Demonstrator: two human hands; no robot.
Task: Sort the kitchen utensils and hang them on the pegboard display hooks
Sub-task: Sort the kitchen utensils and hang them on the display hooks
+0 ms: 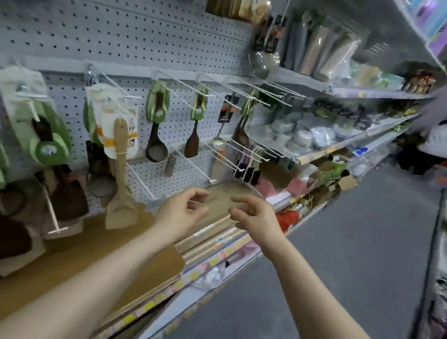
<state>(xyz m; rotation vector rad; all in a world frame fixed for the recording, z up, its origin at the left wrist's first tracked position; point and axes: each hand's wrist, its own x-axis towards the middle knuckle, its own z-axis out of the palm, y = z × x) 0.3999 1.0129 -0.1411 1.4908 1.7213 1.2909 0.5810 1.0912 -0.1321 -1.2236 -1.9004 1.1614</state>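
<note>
Left hand point(182, 211), right hand point(256, 218) slack, empty, apart; wooden spatula point(120, 177) near-vertical, blade down

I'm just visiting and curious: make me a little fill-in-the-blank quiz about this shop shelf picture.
The left hand and the right hand both hold ____.
The pale wooden spatula hangs to the ____ of both hands.
The pegboard is dotted with small ____.
The black ladle hangs on a card coloured ____.
Missing words: nothing; left; holes; green.
</note>
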